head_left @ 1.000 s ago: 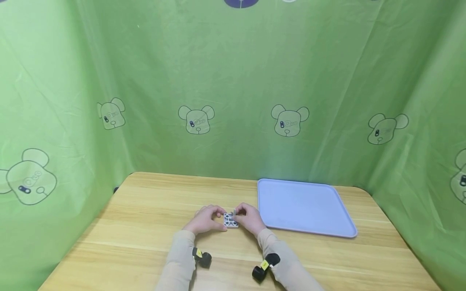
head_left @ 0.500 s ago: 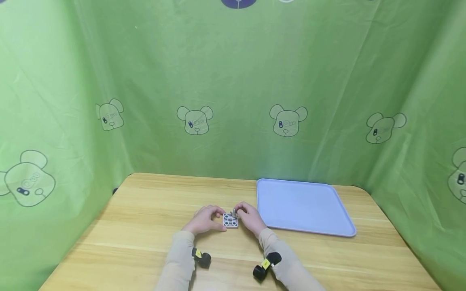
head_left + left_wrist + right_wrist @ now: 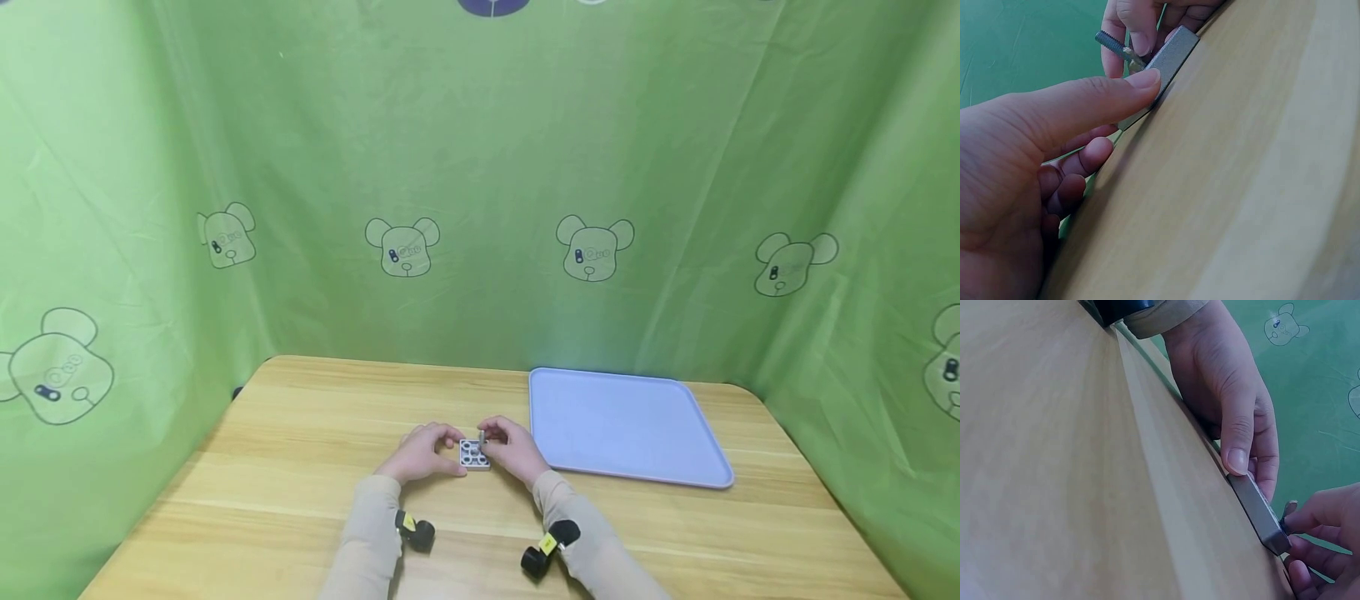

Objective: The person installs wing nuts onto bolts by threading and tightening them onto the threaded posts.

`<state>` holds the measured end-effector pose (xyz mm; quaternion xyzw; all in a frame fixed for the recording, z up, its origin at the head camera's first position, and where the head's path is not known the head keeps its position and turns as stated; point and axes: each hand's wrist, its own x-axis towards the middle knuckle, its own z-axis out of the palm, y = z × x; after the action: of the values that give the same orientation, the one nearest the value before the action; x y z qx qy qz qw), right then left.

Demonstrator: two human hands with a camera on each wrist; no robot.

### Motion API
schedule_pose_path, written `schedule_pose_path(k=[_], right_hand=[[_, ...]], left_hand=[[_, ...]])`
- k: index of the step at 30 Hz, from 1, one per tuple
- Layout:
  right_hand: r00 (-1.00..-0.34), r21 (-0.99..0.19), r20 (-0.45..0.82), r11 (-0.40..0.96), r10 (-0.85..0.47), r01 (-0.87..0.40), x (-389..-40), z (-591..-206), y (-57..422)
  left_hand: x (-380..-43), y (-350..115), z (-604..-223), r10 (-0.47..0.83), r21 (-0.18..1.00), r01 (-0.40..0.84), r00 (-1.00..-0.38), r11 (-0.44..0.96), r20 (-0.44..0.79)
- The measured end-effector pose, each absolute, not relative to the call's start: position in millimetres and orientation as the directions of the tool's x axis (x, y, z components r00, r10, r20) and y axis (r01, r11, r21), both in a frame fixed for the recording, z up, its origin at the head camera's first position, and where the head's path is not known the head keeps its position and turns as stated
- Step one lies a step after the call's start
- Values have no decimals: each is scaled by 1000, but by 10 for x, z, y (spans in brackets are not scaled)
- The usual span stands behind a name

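A small grey metal block point(image 3: 468, 463) with round holes in its top lies flat on the table between both hands. My left hand point(image 3: 417, 455) grips it, the thumb along the near side and fingers at the far left corner. From the block's far right part a threaded bolt point(image 3: 1110, 44) stands up, and a wing nut point(image 3: 1134, 59) sits low on it, partly hidden by fingers. With thumb and index finger my right hand point(image 3: 516, 451) pinches the wing nut; in the right wrist view one wing point(image 3: 1290, 507) shows beyond the fingertips.
A pale blue tray point(image 3: 622, 425) lies at the back right of the wooden table point(image 3: 315, 408), close to my right hand. Green curtains point(image 3: 480, 317) with bear heads hang behind and at both sides. Black wrist cameras point(image 3: 422, 536) sit on both sleeves.
My right fingers came away from the wing nut slightly half a second ago, showing it, and have closed round it again. The left hand and block hold still.
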<state>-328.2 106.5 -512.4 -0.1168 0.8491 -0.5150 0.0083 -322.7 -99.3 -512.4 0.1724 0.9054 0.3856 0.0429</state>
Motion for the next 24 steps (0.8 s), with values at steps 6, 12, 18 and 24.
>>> schedule_pose_path(k=[6,12,18,24], right_hand=[[-977,-861,104,474,-188,-183,-3286,-5119,1062],[-978,-850,119,493,-169,-189,-3294,-5125,1053],[-981,-834,118,521,-152,-181,-3290,-5115,1043],[-979,-824,132,533,-156,-195,-3285,-5112,1027]], left_hand=[[-3225,-994,-5117,347,715,280,-936,641,55],[-3231,-998,-5120,351,716,285,-935,637,60],[-3237,-999,-5119,354,715,286,-934,638,57],[-3233,-1002,-5117,355,712,288,-933,641,58]])
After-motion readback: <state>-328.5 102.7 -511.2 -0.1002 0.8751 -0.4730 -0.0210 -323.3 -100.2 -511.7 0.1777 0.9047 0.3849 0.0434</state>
